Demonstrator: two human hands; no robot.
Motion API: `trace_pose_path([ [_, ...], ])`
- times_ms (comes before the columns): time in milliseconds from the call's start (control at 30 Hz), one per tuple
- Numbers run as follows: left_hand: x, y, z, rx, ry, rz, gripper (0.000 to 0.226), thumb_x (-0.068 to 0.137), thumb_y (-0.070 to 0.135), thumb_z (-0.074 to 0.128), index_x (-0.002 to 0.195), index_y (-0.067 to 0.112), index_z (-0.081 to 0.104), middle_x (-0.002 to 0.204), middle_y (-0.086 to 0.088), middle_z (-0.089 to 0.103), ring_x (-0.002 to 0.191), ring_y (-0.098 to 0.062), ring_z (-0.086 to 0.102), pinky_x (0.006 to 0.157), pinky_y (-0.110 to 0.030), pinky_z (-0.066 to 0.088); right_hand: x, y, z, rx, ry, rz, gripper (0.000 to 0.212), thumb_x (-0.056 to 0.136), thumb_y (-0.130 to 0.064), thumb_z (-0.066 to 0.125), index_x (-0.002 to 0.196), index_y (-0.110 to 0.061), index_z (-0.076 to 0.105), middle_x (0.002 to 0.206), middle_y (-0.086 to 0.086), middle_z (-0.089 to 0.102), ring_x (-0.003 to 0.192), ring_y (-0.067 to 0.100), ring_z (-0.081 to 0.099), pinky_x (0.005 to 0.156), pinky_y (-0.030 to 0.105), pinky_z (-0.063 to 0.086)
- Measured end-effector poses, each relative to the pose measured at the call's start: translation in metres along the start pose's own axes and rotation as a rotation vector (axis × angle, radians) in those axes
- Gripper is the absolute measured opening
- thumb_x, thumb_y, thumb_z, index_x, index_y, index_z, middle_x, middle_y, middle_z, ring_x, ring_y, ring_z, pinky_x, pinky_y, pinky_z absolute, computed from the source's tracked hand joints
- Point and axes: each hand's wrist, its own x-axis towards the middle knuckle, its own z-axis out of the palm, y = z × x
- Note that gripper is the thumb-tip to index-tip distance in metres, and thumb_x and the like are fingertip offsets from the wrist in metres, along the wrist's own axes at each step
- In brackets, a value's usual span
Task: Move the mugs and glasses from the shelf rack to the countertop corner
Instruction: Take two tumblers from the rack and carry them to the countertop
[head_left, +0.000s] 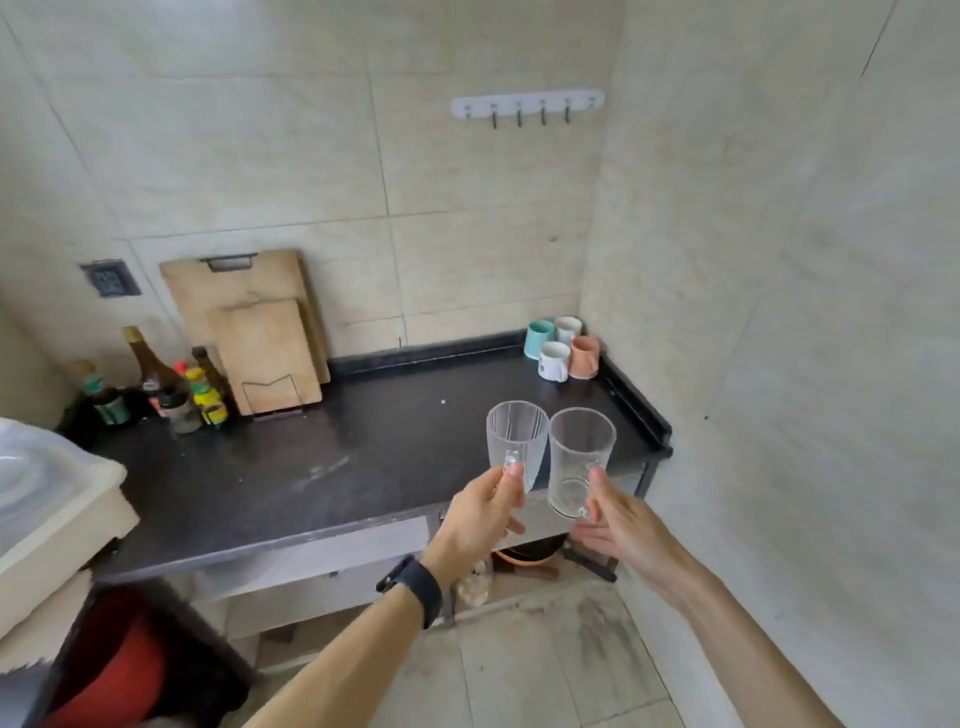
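Plainly, the carrying step is in hand: two clear glasses are held out over the front edge of the dark counter (311, 467), each by its handle. The left hand (480, 512) is closed in a narrow grip on the handle of the ribbed glass (517, 441), thumb on top and fingers curled beneath, and the right hand (615, 525) is pinched in the same way on the handle of the plain glass (579, 457). Both glasses are upright, tilted only a little, and their rims sit just beside each other, touching or nearly so; which cannot be told. Beyond the two grips, at the far right corner of the counter where the walls meet, four mugs are already gathered: a teal mug (537, 338), a white mug (567, 328), a second white mug (553, 361) and a pink mug (584, 356). By that count the task is judged well along. The next move calls for both glasses to be carried forward and a little to the right, then set down on the bare patch nearer than the mugs. Care is called for so that the glasses are not knocked together, nor the mugs nudged. The shelf rack is not in view.
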Motion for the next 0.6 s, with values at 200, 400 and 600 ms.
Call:
trace_pose_path([
  [200, 0.104, -0.003, 0.022, -0.005, -0.053, -0.048, 0.048, 0.092, 0.070, 0.035, 0.078, 0.030, 0.056, 0.091, 0.002, 0.067, 0.068, -0.014, 0.074, 0.068, -0.031, 0.052, 0.104, 0.010, -0.047, 0.009, 0.014, 0.090, 0.067, 0.082, -0.082, 0.041, 0.075, -0.015, 0.048, 0.110, 0.021, 0.072, 0.093, 0.011, 0.075, 0.079, 0.023, 0.058],
  [400, 0.208, -0.008, 0.035, 0.051, 0.009, -0.121, 0.055, 0.099, 0.064, 0.031, 0.097, 0.017, 0.060, 0.101, -0.003, 0.069, 0.070, -0.011, 0.074, 0.075, -0.035, 0.057, 0.231, 0.011, -0.083, -0.021, -0.050, 0.103, 0.067, 0.082, -0.082, 0.041, 0.072, -0.016, 0.049, 0.103, 0.018, 0.074, 0.092, 0.016, 0.076, 0.092, 0.036, 0.058],
  [600, 0.288, -0.013, 0.035, 0.048, 0.101, -0.202, 0.048, 0.099, 0.064, 0.030, 0.098, 0.026, 0.059, 0.101, 0.000, 0.067, 0.073, -0.009, 0.073, 0.074, -0.031, 0.058, 0.332, -0.004, -0.105, -0.053, -0.158, 0.157, 0.068, 0.080, -0.084, 0.040, 0.075, -0.016, 0.051, 0.105, 0.012, 0.072, 0.090, 0.014, 0.076, 0.082, 0.028, 0.059],
])
